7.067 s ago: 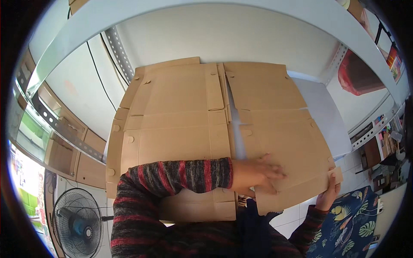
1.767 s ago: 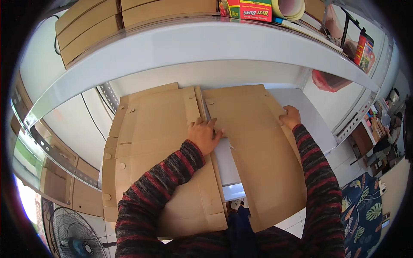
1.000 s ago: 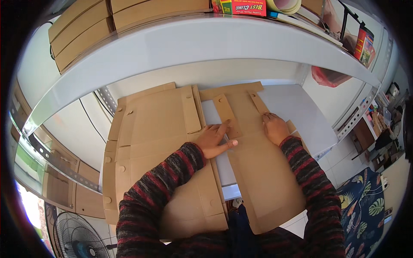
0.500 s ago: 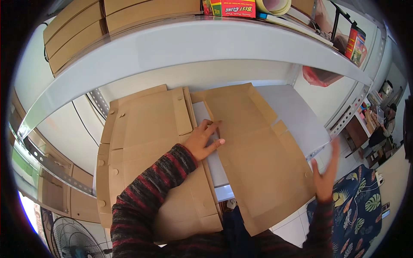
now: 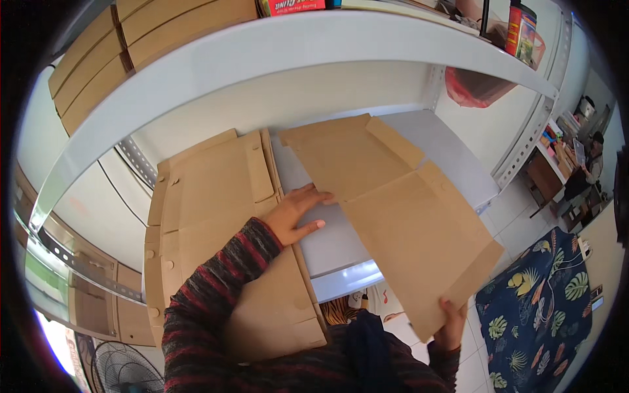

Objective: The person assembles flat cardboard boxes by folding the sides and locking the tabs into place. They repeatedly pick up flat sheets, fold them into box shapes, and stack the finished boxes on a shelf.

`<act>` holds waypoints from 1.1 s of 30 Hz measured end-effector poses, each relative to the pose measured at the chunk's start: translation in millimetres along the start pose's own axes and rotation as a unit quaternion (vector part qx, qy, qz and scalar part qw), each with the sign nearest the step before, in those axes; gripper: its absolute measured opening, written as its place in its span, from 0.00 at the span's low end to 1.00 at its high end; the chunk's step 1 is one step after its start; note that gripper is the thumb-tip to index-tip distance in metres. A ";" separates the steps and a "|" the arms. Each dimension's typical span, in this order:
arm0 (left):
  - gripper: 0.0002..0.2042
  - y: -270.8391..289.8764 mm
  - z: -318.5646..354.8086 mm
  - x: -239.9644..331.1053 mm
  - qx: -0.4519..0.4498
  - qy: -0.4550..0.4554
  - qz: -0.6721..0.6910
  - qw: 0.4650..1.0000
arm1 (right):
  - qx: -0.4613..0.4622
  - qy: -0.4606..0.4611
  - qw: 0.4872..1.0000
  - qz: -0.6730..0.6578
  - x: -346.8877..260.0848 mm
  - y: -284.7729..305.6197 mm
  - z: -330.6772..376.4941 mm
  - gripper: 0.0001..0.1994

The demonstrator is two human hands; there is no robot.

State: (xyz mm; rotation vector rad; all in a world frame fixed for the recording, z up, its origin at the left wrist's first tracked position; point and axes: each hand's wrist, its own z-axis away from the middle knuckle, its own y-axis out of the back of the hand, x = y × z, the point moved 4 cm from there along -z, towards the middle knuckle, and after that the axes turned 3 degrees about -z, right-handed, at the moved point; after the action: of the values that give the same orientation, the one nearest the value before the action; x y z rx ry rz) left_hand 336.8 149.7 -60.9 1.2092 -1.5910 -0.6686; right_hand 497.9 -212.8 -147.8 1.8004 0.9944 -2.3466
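A flat brown cardboard box blank (image 5: 419, 229) lies to the right on the grey shelf, creased across its middle. Its near half sticks out past the shelf's front edge and is bent up along the crease. My right hand (image 5: 451, 324) grips its near edge, thumb on top and fingers hidden underneath. By the crease, the fingertips of my left hand (image 5: 298, 213) rest at the blank's left edge, thumb spread away, the hand open. Under my left forearm lies a stack of similar flat blanks (image 5: 216, 203) with round tabs and folded side flaps.
An upper shelf beam (image 5: 314, 49) spans the space above, carrying cardboard boxes (image 5: 190, 26) and a red and yellow container (image 5: 521, 29). A red plastic bag (image 5: 472, 88) hangs beneath it. A fan (image 5: 128, 367) stands lower left, a leaf-patterned cloth (image 5: 537, 308) at right. Another person (image 5: 590, 164) sits far right.
My right hand has come down from beside the blank and taken hold of its near edge. The blank has turned and bent at its crease. My left hand stays near its left edge.
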 end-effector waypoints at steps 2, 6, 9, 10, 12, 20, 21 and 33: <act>0.26 -6.1 -0.3 1.6 0.053 0.014 0.043 0.998 | 0.018 0.012 0.999 -0.033 -13.8 4.4 -5.5 0.25; 0.24 -0.7 -2.2 -9.3 0.183 0.088 0.130 0.971 | 0.011 0.001 0.998 -0.066 -30.3 28.4 -8.9 0.27; 0.24 17.3 1.2 -32.7 0.200 0.164 0.032 0.965 | 0.016 0.015 0.999 -0.027 -43.7 59.5 -11.4 0.27; 0.23 21.4 4.0 -41.9 0.192 0.171 -0.030 0.966 | 0.019 0.020 1.000 -0.010 -48.6 69.8 -13.2 0.27; 0.23 15.6 6.7 -51.5 0.154 0.194 -0.129 0.960 | 0.032 0.027 0.998 0.044 -59.0 87.9 -13.0 0.30; 0.21 -2.0 8.1 -37.8 0.072 0.143 -0.142 0.977 | 0.071 0.095 0.976 0.182 -75.5 150.1 -28.5 0.27; 0.19 -0.9 5.9 -36.5 0.056 0.149 -0.108 0.981 | 0.081 0.103 0.975 0.178 -70.9 151.8 -32.2 0.27; 0.06 95.2 5.4 -15.3 0.289 0.133 0.189 0.929 | -0.050 0.100 0.987 0.112 -120.2 65.8 -108.3 0.26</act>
State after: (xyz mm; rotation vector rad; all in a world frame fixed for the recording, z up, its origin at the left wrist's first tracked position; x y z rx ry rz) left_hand 295.7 196.5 12.9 1.2807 -1.7711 0.2304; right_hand 656.5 -254.3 -87.7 2.0209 0.8576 -1.9817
